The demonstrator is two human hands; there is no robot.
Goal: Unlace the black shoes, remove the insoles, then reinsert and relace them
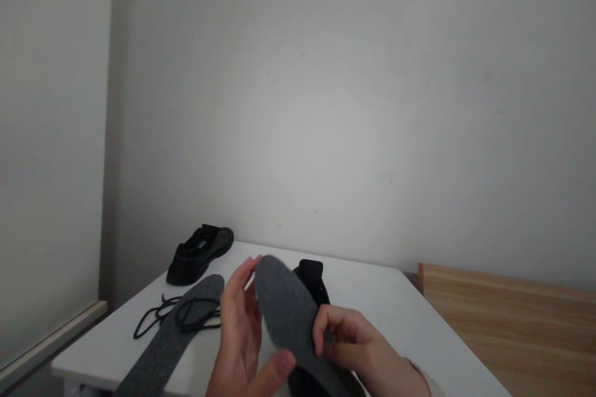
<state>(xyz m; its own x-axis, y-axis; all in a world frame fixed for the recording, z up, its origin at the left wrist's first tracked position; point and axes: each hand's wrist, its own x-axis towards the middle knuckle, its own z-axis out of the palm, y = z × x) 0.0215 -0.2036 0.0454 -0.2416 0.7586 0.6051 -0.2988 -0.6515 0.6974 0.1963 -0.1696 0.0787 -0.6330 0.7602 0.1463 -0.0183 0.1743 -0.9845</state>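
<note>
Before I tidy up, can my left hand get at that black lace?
Probably yes: the black lace lies beside the left hand, partly over a grey insole, with nothing visible lying on top.

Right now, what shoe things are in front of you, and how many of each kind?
Black shoes: 2 (the nearer one partly hidden)
Grey insoles: 2 (one in the right hand)
Heap of black lace: 1 (I can't tell how many laces)
Total: 5
</note>
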